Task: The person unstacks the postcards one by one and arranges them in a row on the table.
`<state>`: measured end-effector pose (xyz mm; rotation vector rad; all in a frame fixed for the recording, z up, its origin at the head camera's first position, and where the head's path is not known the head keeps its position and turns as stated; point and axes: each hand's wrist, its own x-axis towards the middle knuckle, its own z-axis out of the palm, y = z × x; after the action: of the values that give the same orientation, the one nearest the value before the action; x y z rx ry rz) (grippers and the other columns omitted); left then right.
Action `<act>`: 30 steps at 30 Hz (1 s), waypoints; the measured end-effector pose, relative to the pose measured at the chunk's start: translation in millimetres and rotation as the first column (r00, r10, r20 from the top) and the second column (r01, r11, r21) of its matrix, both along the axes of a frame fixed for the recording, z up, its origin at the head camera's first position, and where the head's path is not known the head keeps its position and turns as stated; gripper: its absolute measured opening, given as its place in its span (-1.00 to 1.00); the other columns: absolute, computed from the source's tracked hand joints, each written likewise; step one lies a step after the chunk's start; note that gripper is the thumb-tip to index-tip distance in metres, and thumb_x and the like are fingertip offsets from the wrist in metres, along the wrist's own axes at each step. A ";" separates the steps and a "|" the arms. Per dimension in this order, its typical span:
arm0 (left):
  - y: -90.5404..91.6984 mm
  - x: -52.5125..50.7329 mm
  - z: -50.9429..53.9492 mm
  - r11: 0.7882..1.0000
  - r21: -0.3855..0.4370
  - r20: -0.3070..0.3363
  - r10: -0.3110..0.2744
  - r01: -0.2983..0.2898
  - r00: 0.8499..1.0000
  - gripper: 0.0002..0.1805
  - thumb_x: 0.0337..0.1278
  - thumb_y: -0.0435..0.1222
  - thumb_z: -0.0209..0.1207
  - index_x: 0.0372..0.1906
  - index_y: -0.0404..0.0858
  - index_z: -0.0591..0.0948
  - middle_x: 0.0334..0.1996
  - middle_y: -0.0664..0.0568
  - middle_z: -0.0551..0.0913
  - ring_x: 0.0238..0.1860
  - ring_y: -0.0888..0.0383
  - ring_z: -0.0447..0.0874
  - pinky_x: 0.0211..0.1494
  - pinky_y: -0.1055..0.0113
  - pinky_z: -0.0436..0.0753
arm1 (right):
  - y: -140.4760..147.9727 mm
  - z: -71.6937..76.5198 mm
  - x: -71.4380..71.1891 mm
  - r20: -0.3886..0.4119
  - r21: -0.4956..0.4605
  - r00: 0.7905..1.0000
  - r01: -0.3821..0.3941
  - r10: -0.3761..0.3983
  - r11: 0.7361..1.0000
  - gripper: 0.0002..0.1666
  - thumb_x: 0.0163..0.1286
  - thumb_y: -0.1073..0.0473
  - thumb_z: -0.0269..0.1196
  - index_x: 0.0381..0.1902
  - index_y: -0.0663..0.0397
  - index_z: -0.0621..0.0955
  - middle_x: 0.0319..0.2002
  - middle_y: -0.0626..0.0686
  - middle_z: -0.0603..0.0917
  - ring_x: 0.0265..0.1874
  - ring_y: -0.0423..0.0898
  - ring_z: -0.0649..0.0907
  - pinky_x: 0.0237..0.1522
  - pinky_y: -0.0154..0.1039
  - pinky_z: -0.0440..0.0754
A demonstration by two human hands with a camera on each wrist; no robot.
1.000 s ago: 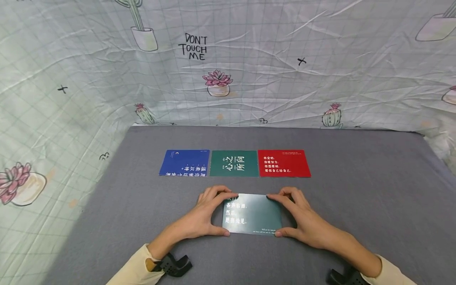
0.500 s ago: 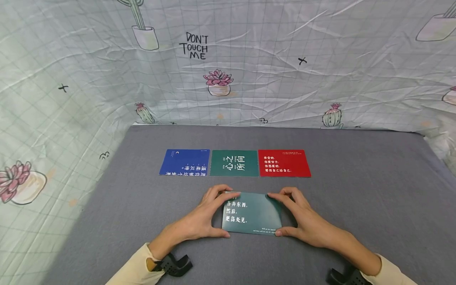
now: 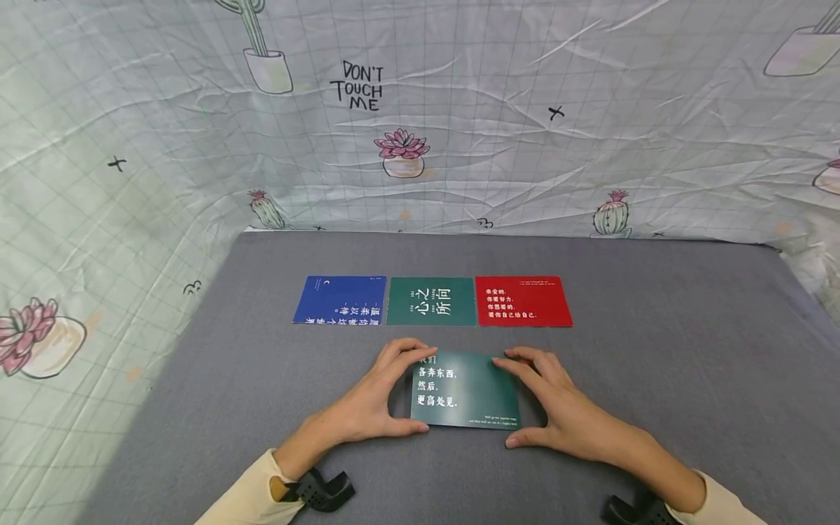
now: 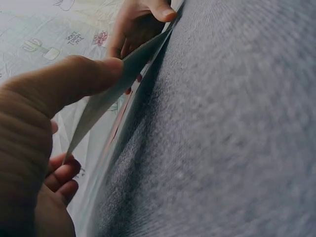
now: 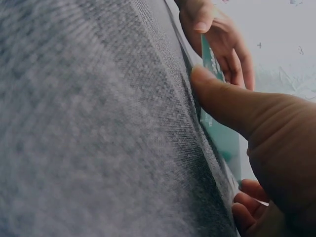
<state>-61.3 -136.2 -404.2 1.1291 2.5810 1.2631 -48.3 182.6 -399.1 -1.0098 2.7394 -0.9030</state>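
Note:
A dark green card (image 3: 469, 390) with white Chinese lettering is between the two hands. My left hand (image 3: 370, 401) holds its left end, thumb on the near edge and fingers on the far edge. In the left wrist view the card (image 4: 106, 96) slants, its left end lifted off the cloth. My right hand (image 3: 564, 408) is around the right end: fingertips at the far corner, thumb just off the near corner. Beyond lie a blue card (image 3: 341, 295), a second green card (image 3: 400, 302) and a red card (image 3: 525, 292), side by side in a row.
Grey cloth (image 3: 197, 408) covers the table. A pale sheet printed with cacti and plants (image 3: 485, 146) hangs behind and along the left. Black wrist devices (image 3: 321, 490) sit on both wrists, close to the table.
The card's left end has risen slightly and the glare on it has shifted. My right thumb has come away from the near right corner. The row of three cards is unmoved.

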 end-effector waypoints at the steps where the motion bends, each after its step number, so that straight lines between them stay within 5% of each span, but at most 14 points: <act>1: 0.0 0.3 0.4 1.000 0.004 -0.007 0.000 0.000 1.000 0.04 -0.27 -0.09 0.51 0.41 -0.16 0.24 0.30 0.09 0.17 0.31 0.12 0.12 0.28 0.04 0.34 | -0.2 0.1 0.0 -0.007 0.003 1.000 -0.002 0.002 1.000 0.17 -0.09 -0.29 0.48 0.44 -0.17 0.22 0.34 -0.01 0.19 0.29 -0.08 0.15 0.09 -0.03 0.50; 20: 9.5 2.2 6.2 0.997 0.074 -0.033 0.001 0.002 0.999 -0.07 -0.18 -0.11 0.48 0.38 -0.15 0.30 0.33 -0.11 0.18 0.34 0.03 0.14 0.29 0.06 0.31 | 12.9 13.4 -7.4 -0.020 -0.017 1.000 0.000 0.000 1.000 0.11 -0.10 -0.08 0.56 0.40 -0.10 0.31 0.32 -0.04 0.25 0.26 -0.14 0.20 0.04 -0.19 0.55; 30: 23.8 -7.0 18.6 0.997 0.072 -0.018 0.007 -0.006 1.000 -0.01 -0.21 -0.12 0.49 0.40 -0.14 0.24 0.37 -0.06 0.13 0.37 0.08 0.09 0.30 0.01 0.31 | 31.7 32.5 -17.4 -0.056 -0.016 0.998 0.000 -0.001 1.000 0.02 -0.04 -0.20 0.49 0.37 -0.13 0.37 0.31 -0.03 0.25 0.24 -0.10 0.22 -0.02 -0.20 0.59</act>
<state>-68.2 -112.4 -385.5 1.1506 2.5731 1.3641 -65.7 214.3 -366.6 -1.0526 2.7827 -0.9125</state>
